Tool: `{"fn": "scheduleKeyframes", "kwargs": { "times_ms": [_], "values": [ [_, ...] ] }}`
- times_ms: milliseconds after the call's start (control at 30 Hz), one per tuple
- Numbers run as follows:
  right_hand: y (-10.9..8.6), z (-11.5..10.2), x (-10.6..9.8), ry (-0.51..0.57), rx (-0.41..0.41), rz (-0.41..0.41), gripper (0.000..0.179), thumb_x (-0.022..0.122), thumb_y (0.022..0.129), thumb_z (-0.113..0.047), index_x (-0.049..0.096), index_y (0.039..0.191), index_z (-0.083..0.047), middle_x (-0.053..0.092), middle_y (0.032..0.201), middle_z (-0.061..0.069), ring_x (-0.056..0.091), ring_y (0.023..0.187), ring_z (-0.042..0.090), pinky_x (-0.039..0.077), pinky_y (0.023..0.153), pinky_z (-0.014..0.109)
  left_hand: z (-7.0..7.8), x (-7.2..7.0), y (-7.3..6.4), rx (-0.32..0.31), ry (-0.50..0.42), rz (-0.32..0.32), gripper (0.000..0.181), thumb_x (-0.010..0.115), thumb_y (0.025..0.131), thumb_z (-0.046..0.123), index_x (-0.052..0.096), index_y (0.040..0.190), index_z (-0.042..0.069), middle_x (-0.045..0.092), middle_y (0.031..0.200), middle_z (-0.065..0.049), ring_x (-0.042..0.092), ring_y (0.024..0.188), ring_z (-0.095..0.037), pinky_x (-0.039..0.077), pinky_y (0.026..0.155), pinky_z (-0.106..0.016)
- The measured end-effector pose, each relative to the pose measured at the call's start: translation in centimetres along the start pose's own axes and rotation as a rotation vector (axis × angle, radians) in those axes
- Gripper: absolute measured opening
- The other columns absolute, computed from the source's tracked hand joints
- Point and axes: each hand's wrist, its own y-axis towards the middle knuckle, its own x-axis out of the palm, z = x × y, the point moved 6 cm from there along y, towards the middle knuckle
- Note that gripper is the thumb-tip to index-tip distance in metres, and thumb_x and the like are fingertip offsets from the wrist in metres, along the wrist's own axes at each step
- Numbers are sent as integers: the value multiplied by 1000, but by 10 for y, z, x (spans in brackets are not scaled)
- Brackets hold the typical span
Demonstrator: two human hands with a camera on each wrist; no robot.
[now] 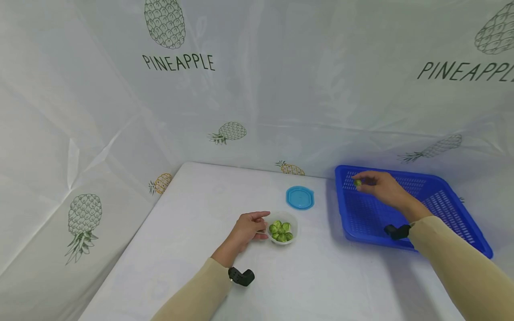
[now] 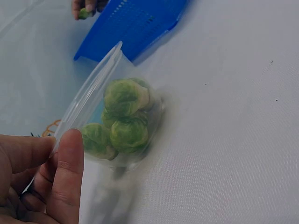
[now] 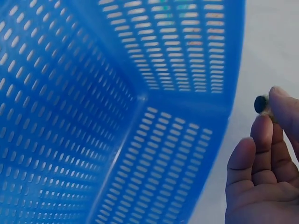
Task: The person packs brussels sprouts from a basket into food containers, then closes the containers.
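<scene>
A small clear plastic bowl [image 1: 294, 221] stands on the table with several green Brussels sprouts [image 1: 281, 231] inside. At its left side my left hand [image 1: 247, 229] holds the rim between thumb and fingers; the left wrist view shows the fingertips [image 2: 70, 144] against that rim. My right hand [image 1: 377, 186] pinches a single Brussels sprout [image 1: 357, 183] between thumb and fingertips, over the left part of a blue plastic basket [image 1: 345, 223]. In the right wrist view the pinched sprout looks dark and is partly hidden by the thumb.
A round light-blue lid [image 1: 300, 197] lies flat behind the bowl, left of the basket. The basket has slotted walls and a raised rim. White sheeting [image 1: 281, 89] printed with pineapples hangs behind the white table [image 1: 192, 200] and along its left.
</scene>
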Motion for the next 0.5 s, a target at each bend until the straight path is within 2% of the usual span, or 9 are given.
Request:
{"fn": "scheduleKeyframes", "kwargs": {
  "times_ms": [100, 267, 500],
  "values": [
    [-3, -5, -1, 49, 14, 9, 48, 68, 105, -30, 58, 145, -6, 62, 143, 20, 57, 133, 41, 55, 104, 57, 0, 0, 0, -2, -2, -4, 43, 62, 102, 1, 66, 143, 9, 57, 101, -6, 65, 79, -16, 67, 73, -29],
    [-9, -16, -3, 80, 28, 37, 49, 70, 104, -34, 58, 143, -8, 61, 144, 17, 55, 136, 36, 57, 102, 46, -2, 0, 0, -11, -3, -4, 42, 63, 101, 1, 67, 143, 10, 58, 101, -7, 66, 78, -16, 67, 74, -30],
    [-18, -30, -2, 83, 7, 107, 47, 72, 102, -38, 65, 139, -10, 66, 136, 11, 59, 112, 2, 58, 90, 24, 0, 1, -1, -7, 0, -5, 42, 63, 102, 2, 66, 144, 9, 58, 101, -7, 67, 78, -16, 67, 74, -30]
  ]
}}
